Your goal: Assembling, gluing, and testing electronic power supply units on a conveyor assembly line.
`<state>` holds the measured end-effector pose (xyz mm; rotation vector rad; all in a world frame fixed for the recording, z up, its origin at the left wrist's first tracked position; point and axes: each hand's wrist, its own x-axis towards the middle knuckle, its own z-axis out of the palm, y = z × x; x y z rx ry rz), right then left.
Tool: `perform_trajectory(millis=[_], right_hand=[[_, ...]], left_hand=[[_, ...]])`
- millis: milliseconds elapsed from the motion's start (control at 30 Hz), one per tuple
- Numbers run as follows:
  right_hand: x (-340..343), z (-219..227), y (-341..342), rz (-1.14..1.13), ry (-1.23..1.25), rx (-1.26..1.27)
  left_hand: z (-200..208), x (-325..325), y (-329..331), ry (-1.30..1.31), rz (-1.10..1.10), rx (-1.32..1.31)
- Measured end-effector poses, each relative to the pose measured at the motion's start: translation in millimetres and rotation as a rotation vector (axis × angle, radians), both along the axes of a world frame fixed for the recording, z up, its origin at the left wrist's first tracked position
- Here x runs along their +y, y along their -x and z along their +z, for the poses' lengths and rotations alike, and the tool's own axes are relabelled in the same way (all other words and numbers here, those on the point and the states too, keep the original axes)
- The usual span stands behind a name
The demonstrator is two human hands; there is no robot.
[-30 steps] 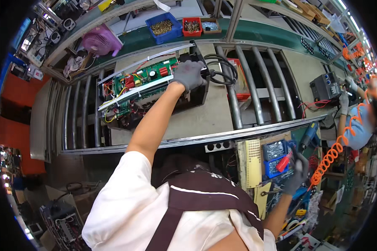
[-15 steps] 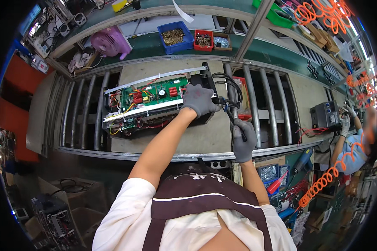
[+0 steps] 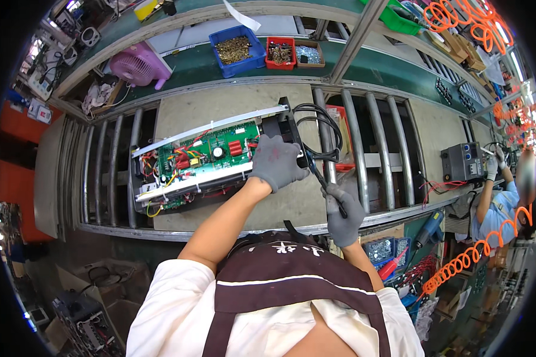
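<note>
A long open chassis [image 3: 178, 191] lies slantwise on the board, a green circuit board [image 3: 211, 152] and coloured wires showing inside. At its right end stands a black end panel [image 3: 292, 128]. My gloved left hand [image 3: 277, 163] grips the panel's near part, its fingers bent over the edge. My gloved right hand [image 3: 344, 214] is closed round the handle of a long dark tool [image 3: 323, 181], whose kind is unclear. The tool slants up to the panel beside my left fingertips; contact there is hidden. A coiled black cable [image 3: 337, 140] lies just right of the panel.
Metal rollers [image 3: 382, 152] flank the board [image 3: 238, 211]. Behind are a blue bin [image 3: 259, 56] and red bin [image 3: 270, 62] of small parts, and a pink fan [image 3: 140, 66]. A co-worker [image 3: 499, 205] handles a dark box [image 3: 461, 163] at right, near an orange coiled hose [image 3: 452, 276].
The chassis has turned slightly, its left end coming nearer me. Both hands have shifted a little toward me, keeping their holds. The whole view has drifted somewhat.
</note>
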<state>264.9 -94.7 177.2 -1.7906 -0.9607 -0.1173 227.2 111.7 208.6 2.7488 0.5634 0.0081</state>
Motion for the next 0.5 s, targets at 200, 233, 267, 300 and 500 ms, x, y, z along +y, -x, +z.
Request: perform_trajectory(millis=[200, 233, 267, 300, 500], right_hand=[[1.4, 2.2, -9.0, 0.019, 0.029, -0.063], [2.7, 2.8, -13.0, -0.022, 0.015, -0.026], [3.1, 1.0, -16.8, 0.032, 0.012, -0.04], [1.4, 0.1, -20.0, 0.082, 0.008, -0.054], [-13.1, -26.6, -35.3, 0.208, 0.026, -0.061]], left_hand=[[0.5, 2.4, -8.6, -0.028, -0.129, 0.018], [-3.9, 3.3, -12.0, -0.05, -0.139, 0.003], [-7.3, 2.0, -12.8, -0.063, -0.115, -0.039], [-9.7, 1.1, -14.2, -0.075, -0.164, 0.0], [-5.1, -12.8, -30.1, -0.166, -0.159, -0.113]])
